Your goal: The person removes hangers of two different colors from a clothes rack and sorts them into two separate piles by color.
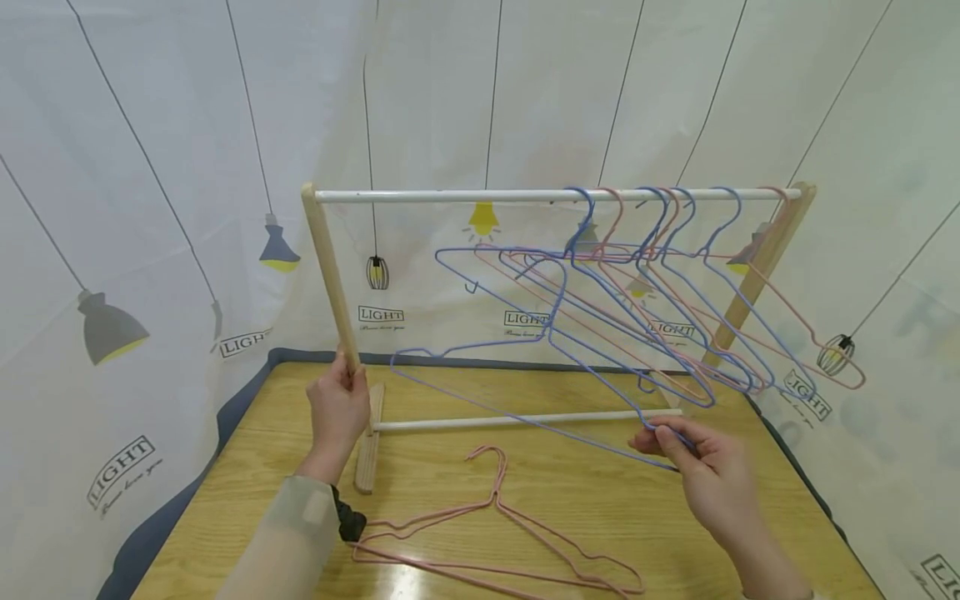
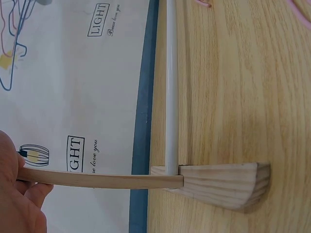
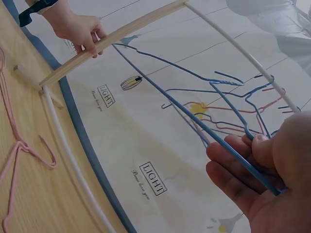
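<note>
My left hand (image 1: 337, 408) grips the left wooden post (image 1: 330, 275) of a small clothes rack, low on the post. In the left wrist view, its fingers curl around the same post (image 2: 107, 179). My right hand (image 1: 708, 475) pinches a blue wire hanger (image 1: 551, 323) by one lower corner, between thumb and fingers. That hanger is held in the air in front of the rack, tilted, its hook upward and below the top rail (image 1: 420, 197). The right wrist view shows its long bottom bar (image 3: 192, 116) running across the fingers.
Several blue and pink hangers hang on the rail's right half, such as a blue hanger (image 1: 726, 218). Pink hangers (image 1: 497, 492) lie on the wooden table (image 1: 247, 500) in front. A white lower bar (image 1: 465, 422) joins the rack's feet, with a wooden foot (image 1: 366, 467) at left. Behind hangs a printed curtain (image 1: 420, 100).
</note>
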Demonstrator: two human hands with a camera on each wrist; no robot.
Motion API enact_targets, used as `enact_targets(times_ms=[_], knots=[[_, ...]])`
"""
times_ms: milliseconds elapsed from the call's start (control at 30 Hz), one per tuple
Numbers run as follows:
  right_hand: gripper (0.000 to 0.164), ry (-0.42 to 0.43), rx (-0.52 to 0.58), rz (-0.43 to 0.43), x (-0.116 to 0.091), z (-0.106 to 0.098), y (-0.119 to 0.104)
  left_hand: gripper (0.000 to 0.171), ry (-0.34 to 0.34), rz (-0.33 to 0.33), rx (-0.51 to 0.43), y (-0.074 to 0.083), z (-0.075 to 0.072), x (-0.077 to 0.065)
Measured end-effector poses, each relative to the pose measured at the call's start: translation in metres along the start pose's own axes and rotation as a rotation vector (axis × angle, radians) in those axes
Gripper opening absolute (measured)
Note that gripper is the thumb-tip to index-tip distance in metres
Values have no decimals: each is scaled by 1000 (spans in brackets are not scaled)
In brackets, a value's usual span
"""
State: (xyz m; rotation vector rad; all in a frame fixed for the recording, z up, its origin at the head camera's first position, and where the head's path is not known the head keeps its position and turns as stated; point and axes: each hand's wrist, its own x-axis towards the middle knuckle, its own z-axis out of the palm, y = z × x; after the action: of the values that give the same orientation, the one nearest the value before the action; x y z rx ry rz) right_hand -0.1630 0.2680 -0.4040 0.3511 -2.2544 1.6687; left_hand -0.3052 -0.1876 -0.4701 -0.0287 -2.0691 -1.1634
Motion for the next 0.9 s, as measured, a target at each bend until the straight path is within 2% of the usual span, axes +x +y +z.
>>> enact_targets(times_ms=[200,433,633,800,900], knots=[[22,-95,30,24,-17,-8,25,26,-11,-6,12,1,0,0],[26,-169,43,142,-39,-25,54,29,-10,-17,7,2,0,-1],[28,-235,125,252,-54,-52,81,28,-16,-19,0,3,1,-1],[27,-263,198,269,-64,-77,103,28,-4,-25,-3,2,0,-3],[29,-250,245,279,-72,-91,114,28,-9,-13,-3,3,-1,-2]])
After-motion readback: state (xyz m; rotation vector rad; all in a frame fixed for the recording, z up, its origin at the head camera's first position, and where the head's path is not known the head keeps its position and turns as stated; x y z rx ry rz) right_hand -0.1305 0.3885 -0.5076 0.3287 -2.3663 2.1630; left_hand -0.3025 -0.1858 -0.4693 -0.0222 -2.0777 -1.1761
